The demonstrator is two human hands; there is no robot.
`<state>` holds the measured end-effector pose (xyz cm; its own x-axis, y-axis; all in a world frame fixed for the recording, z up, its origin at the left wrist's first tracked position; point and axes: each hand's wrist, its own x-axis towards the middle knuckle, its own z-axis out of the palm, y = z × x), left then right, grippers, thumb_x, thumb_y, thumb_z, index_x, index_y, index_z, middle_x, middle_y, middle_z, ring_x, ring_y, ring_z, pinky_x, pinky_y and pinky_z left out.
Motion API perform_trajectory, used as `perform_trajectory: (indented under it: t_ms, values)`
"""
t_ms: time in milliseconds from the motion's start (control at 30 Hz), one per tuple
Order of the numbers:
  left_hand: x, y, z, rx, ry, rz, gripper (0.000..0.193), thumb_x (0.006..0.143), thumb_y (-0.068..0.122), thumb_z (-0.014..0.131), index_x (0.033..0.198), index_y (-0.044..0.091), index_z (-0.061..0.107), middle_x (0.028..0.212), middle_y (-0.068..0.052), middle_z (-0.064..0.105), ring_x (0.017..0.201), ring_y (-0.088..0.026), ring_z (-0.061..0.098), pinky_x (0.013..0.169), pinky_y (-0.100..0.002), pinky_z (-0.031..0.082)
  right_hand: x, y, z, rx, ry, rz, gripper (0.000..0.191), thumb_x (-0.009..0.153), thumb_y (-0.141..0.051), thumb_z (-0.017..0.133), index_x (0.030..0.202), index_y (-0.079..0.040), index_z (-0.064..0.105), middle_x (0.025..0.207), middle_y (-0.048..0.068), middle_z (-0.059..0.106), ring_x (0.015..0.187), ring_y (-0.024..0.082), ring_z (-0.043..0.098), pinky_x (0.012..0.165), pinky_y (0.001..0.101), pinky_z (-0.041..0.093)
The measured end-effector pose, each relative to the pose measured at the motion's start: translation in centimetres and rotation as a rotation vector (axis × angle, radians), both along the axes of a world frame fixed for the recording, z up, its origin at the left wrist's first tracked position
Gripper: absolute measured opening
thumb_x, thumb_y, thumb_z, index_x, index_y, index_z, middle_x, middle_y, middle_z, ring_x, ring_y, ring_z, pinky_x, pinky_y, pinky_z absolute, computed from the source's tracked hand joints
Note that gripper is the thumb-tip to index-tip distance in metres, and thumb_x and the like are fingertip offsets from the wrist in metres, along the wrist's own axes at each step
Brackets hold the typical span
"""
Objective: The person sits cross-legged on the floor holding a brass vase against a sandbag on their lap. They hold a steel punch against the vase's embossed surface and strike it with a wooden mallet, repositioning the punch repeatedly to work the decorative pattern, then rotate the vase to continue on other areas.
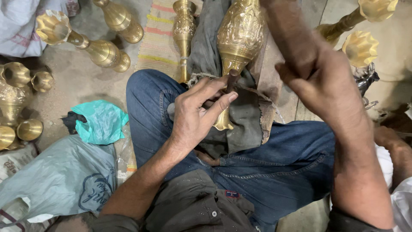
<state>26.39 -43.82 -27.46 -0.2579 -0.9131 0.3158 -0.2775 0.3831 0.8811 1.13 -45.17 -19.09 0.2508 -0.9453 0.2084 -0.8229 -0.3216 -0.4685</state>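
Observation:
An engraved brass vase lies on a dark grey cloth across my lap. My left hand pinches a thin dark metal punch upright against the vase's narrow neck. My right hand is raised above and to the right of the vase, fingers curled shut; what it grips is hidden behind the hand. The vase's flared foot shows below my left fingers.
Several brass vases lie on the floor: two at top left, one on a striped mat, more at left and top right. A teal plastic bag and a grey sack lie at left. Another person's arm is at right.

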Motion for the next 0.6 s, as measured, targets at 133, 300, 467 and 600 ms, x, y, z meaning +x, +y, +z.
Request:
perform_trajectory:
  t_ms: [133, 300, 467, 600]
  values:
    - [0.11, -0.22, 0.27, -0.044, -0.038, 0.005, 0.035, 0.096, 0.016, 0.08, 0.126, 0.001, 0.07, 0.108, -0.008, 0.073, 0.094, -0.014, 0.075, 0.078, -0.027, 0.064, -0.02, -0.07, -0.25, -0.15, 0.241, 0.01, 0.026, 0.084, -0.007, 0.08, 0.102, -0.001, 0.063, 0.083, 0.019, 0.07, 0.077, 0.034, 0.072, 0.067, 0.0451, 0.056]
    - [0.13, -0.29, 0.68, 0.027, -0.002, -0.007, 0.033, 0.096, 0.016, 0.079, 0.125, 0.001, 0.07, 0.105, -0.007, 0.073, 0.089, -0.013, 0.075, 0.071, -0.025, 0.062, 0.07, -0.23, -0.41, 0.03, 0.234, -0.102, 0.028, 0.09, -0.017, 0.085, 0.101, -0.004, 0.064, 0.082, 0.014, 0.069, 0.078, 0.031, 0.069, 0.068, 0.0446, 0.054]
    - [0.25, -0.22, 1.0, 0.049, 0.002, -0.006, 0.033, 0.096, 0.016, 0.08, 0.125, 0.002, 0.071, 0.102, -0.007, 0.072, 0.087, -0.012, 0.075, 0.072, -0.026, 0.062, 0.31, -0.15, -0.56, -0.015, 0.006, -0.044, 0.032, 0.091, -0.018, 0.08, 0.111, -0.002, 0.059, 0.086, 0.009, 0.067, 0.081, 0.024, 0.068, 0.074, 0.0411, 0.055]
    - [0.31, -0.5, 1.01, 0.013, -0.01, -0.013, 0.033, 0.096, 0.015, 0.08, 0.125, 0.002, 0.071, 0.102, -0.007, 0.072, 0.086, -0.013, 0.074, 0.071, -0.026, 0.061, 0.42, -0.28, -0.71, 0.036, 0.064, -0.071, 0.018, 0.095, -0.013, 0.074, 0.1, -0.005, 0.059, 0.082, 0.007, 0.068, 0.079, 0.023, 0.071, 0.074, 0.0414, 0.058]
